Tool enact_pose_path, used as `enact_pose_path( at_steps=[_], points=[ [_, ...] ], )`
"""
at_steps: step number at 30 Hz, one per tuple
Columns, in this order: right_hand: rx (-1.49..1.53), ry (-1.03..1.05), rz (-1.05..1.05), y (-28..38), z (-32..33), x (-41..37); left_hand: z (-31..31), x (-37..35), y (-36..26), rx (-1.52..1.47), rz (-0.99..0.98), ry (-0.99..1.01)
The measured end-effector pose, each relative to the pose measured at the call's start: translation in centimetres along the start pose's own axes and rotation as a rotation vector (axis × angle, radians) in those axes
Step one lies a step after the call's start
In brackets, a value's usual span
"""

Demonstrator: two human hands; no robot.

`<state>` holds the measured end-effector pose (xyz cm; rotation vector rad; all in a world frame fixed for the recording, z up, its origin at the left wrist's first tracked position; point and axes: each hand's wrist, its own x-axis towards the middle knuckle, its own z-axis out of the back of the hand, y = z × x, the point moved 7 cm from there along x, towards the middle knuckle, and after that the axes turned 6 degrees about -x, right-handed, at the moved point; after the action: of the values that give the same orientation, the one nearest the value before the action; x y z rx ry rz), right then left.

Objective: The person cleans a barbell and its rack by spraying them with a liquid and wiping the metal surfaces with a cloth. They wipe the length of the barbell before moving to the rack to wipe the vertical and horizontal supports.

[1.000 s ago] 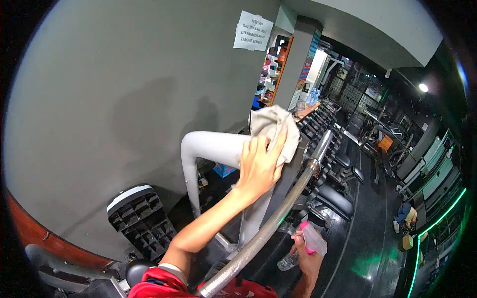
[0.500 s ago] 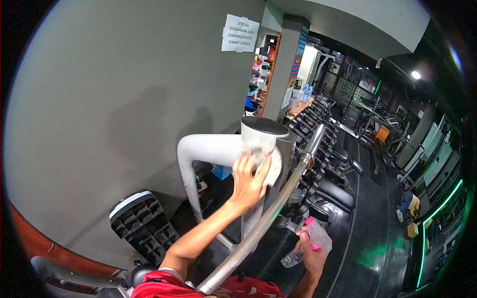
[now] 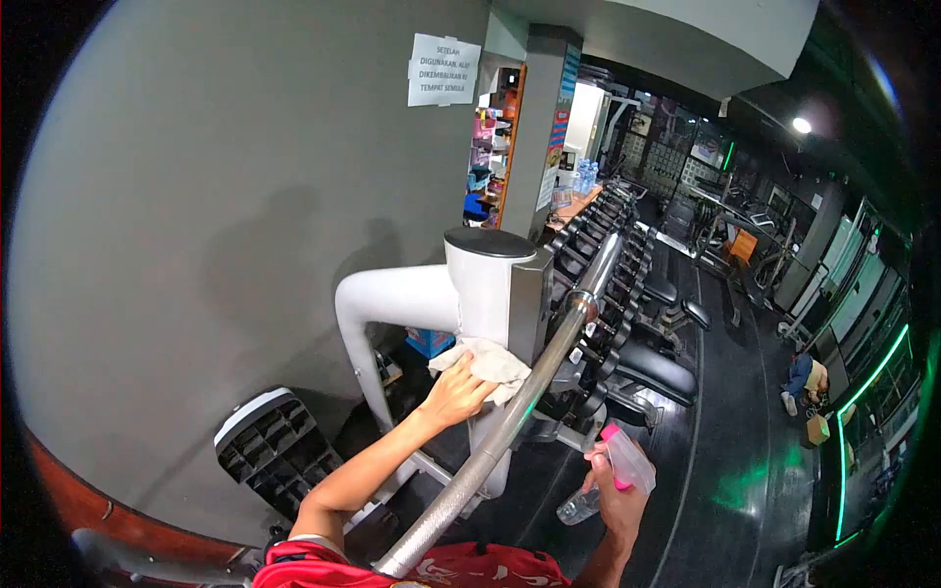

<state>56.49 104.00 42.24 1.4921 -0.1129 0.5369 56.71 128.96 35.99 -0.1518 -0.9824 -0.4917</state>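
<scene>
A crumpled white cloth (image 3: 487,362) lies under the fingers of my left hand (image 3: 457,394), pressed against the lower part of a thick white post (image 3: 482,302). The post belongs to a rack frame, has a round black cap (image 3: 490,242) and joins a bent white tube (image 3: 397,294). In my right hand (image 3: 619,505), lower right, is a spray bottle (image 3: 632,466) with a translucent head and pink parts. Its clear body shows to the left of the hand, while my fingers hide its neck. A long metal barbell (image 3: 529,402) runs diagonally between my two hands.
A grey wall (image 3: 196,147) with a paper sign (image 3: 444,71) stands on the left. A black step platform (image 3: 274,451) leans near it. Beyond the barbell are a dumbbell rack (image 3: 600,230) and padded benches (image 3: 657,370). Another person (image 3: 806,380) crouches at far right.
My left hand and the cloth have moved down the white post, from just under its cap to its lower part. My right hand still holds the spray bottle. The view has shifted slightly.
</scene>
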Motion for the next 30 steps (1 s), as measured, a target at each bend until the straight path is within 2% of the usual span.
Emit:
enact_pose_path(
  at_steps=[2, 4, 6, 8, 10, 11, 13, 16, 17, 18, 20, 25, 27, 30],
  points=[
    [0.017, -0.010, -0.012, -0.2, 0.0, 0.1, 0.5, 0.5, 0.9, -0.070, 0.086, -0.042],
    [-0.025, -0.006, 0.000, -0.3, -0.1, 0.0, 2.2, 3.1, 1.6, -0.077, 0.195, -0.222],
    [-0.017, -0.010, -0.010, -0.5, 0.1, 0.0, 6.2, 8.0, 0.4, 0.050, 0.125, -0.385],
    [-0.014, -0.006, -0.027, -0.6, 0.1, -0.2, 7.8, 12.7, -0.1, 0.038, 0.115, -0.281],
    [-0.009, 0.003, -0.014, -0.2, 0.0, -0.2, 10.0, 18.5, -2.6, 0.239, -0.053, -0.214],
    [-0.008, -0.004, -0.018, -0.2, -0.1, -0.2, 9.8, 18.9, -2.5, 0.233, -0.057, -0.210],
    [-0.043, 0.025, -0.030, -0.1, -0.3, -0.3, 6.5, 19.1, -2.0, 0.358, -0.017, 0.185],
    [-0.018, 0.047, -0.019, 0.0, -0.4, -0.5, 6.0, 18.3, -2.8, 0.536, -0.068, 0.292],
    [-0.046, 0.047, 0.019, 0.2, -0.2, -0.6, 5.0, 17.8, -2.5, 0.529, 0.022, 0.441],
    [-0.044, 0.044, 0.017, 0.2, -0.1, -0.7, 4.9, 17.7, -2.9, 0.529, 0.019, 0.444],
    [-0.020, 0.034, -0.007, 0.1, 0.3, -0.8, 3.8, 16.9, -3.5, 0.565, -0.022, 0.601],
    [-0.034, 0.012, -0.003, 0.4, 0.8, -0.9, 3.2, 15.5, -4.4, 0.594, -0.091, 0.640],
    [-0.040, 0.016, 0.009, 0.7, 0.9, -0.9, 1.8, 13.9, -4.7, 0.543, -0.153, 0.764],
    [-0.018, 0.009, 0.008, 1.0, 0.9, -1.0, 2.1, 13.0, -4.8, 0.424, -0.171, 0.653]
  ],
)
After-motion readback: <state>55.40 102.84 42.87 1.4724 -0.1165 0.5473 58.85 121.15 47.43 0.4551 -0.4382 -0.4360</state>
